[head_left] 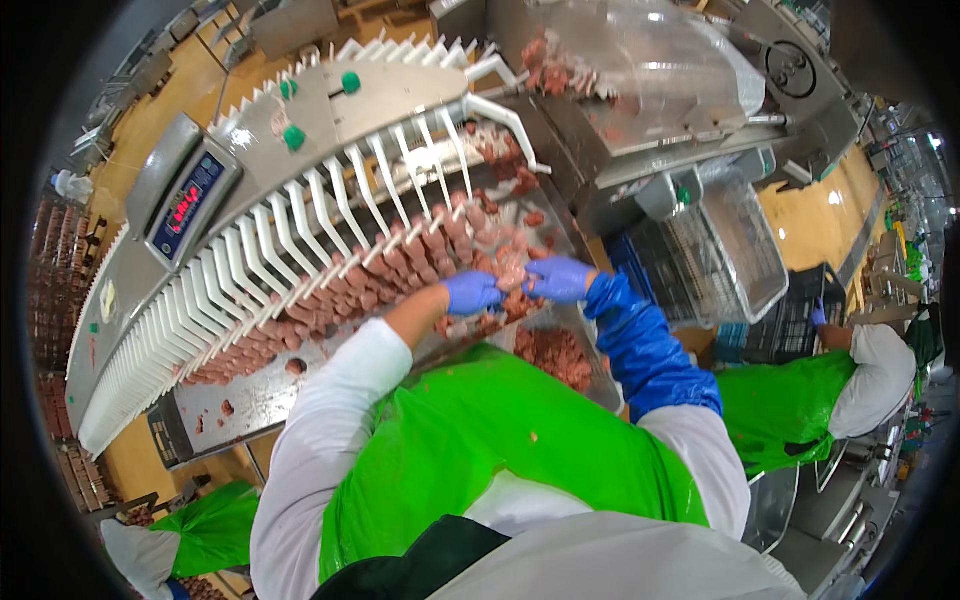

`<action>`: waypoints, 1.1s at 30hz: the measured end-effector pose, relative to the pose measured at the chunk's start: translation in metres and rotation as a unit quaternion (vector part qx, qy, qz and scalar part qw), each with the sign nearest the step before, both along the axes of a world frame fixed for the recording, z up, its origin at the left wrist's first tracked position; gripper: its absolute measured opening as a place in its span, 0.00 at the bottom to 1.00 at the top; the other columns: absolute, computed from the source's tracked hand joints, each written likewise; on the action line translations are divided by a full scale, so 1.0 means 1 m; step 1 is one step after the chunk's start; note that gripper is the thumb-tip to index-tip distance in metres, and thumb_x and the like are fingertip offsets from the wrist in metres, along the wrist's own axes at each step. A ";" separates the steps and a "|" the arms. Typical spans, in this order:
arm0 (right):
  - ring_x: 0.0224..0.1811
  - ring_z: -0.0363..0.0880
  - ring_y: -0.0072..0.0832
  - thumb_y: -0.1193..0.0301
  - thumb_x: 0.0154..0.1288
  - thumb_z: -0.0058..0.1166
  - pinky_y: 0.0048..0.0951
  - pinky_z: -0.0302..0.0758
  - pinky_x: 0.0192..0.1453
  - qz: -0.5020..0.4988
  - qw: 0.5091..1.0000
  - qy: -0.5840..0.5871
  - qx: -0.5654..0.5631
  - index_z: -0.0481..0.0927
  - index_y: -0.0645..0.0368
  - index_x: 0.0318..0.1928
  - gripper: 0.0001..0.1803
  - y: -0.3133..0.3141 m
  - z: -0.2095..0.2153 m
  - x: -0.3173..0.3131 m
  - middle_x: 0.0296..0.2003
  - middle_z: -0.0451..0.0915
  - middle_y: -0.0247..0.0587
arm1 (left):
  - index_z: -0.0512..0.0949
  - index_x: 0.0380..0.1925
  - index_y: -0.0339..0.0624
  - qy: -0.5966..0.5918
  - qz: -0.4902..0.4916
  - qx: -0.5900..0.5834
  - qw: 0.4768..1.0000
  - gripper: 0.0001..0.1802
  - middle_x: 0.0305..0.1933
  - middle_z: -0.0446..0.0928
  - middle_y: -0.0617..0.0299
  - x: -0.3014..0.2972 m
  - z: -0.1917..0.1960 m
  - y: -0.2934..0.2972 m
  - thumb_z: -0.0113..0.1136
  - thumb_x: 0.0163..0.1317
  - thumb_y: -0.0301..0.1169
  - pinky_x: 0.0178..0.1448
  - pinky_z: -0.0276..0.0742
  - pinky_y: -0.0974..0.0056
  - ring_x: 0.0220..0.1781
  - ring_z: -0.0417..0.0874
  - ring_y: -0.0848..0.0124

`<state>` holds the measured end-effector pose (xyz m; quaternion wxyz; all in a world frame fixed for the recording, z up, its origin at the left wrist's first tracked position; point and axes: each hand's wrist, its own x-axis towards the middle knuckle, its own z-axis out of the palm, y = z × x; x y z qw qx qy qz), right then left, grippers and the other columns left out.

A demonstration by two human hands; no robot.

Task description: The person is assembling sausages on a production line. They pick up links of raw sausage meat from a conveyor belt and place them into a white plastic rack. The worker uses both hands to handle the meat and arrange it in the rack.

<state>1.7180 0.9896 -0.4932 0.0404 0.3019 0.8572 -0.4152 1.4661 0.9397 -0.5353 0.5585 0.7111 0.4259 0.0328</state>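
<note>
My left hand, in a purple glove, is closed at the near edge of a pile of raw pink sausages. Facing it, my right hand, gloved alike with a blue plastic sleeve cover above, pinches at the same meat. Between the two hands lies a pale pink piece of raw sausage; its ends are hidden by my fingers. Linked sausages hang in a long row from the white hooks of a curved conveyor, just beyond and to the left of my left hand.
A display panel stands on the conveyor's metal top. Near my right forearm is a metal tray of meat scraps. Grey crates stand at right. Co-workers in green aprons are at right and lower left.
</note>
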 end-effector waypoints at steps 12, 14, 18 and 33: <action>0.52 0.81 0.45 0.59 0.65 0.48 0.46 0.77 0.53 -0.194 0.937 -0.243 0.161 0.85 0.49 0.47 0.17 0.001 -0.096 -0.022 0.46 0.83 0.46 | 0.79 0.39 0.37 -0.158 0.227 -0.054 0.959 0.18 0.36 0.83 0.55 -0.073 0.096 -0.087 0.52 0.69 0.42 0.36 0.78 0.62 0.32 0.83 0.72; 0.53 0.80 0.45 0.59 0.67 0.46 0.46 0.76 0.55 -0.191 0.956 -0.173 0.143 0.83 0.51 0.49 0.18 0.004 -0.095 -0.018 0.48 0.82 0.47 | 0.76 0.49 0.37 -0.335 0.307 -0.060 0.889 0.21 0.47 0.80 0.54 -0.083 0.098 -0.105 0.50 0.69 0.43 0.40 0.79 0.60 0.38 0.84 0.70; 0.54 0.78 0.45 0.61 0.70 0.46 0.42 0.73 0.59 -0.186 0.975 0.072 0.095 0.78 0.56 0.53 0.18 0.018 -0.079 -0.036 0.52 0.79 0.47 | 0.67 0.62 0.36 -0.521 0.397 -0.132 0.744 0.28 0.55 0.76 0.52 -0.077 0.096 -0.097 0.50 0.68 0.43 0.40 0.81 0.58 0.42 0.83 0.63; 0.52 0.80 0.37 0.58 0.73 0.41 0.38 0.75 0.56 -0.212 0.945 0.224 -0.105 0.78 0.60 0.52 0.21 0.031 -0.109 -0.146 0.48 0.83 0.45 | 0.84 0.32 0.41 0.227 0.025 -0.129 0.965 0.21 0.34 0.85 0.58 -0.138 0.106 -0.109 0.46 0.69 0.42 0.37 0.82 0.65 0.29 0.86 0.68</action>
